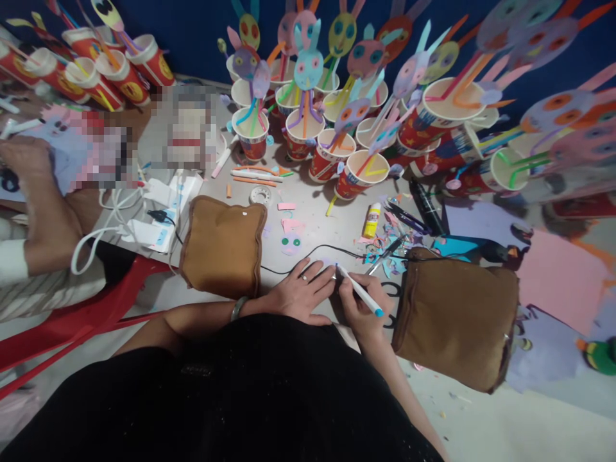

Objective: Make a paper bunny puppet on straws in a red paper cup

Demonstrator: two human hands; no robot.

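Note:
My right hand (364, 307) grips a white marker (359, 290) with a light-blue end, its tip pointing down at the table close to my left fingertips. Flat on the table, fingers stretched, lies my left hand (302, 294), with a ring on one finger. A small piece of purple paper (327, 262) shows just beyond those fingers, mostly covered. Above it sits a purple paper face (291, 244) with two green eyes and pink pieces. Black loops (391, 305), perhaps scissor handles, stick out beside my right hand. A pen (386, 255) rests on the paper scraps.
Brown cushions (224, 247) (457, 317) flank my hands. A glue stick (371, 221), tape roll (260, 196) and black cable (332, 246) lie beyond. Paper cups (360, 174) with straw-mounted paper faces crowd the back. Left are a power strip (180, 205) and another person's arm (48, 212).

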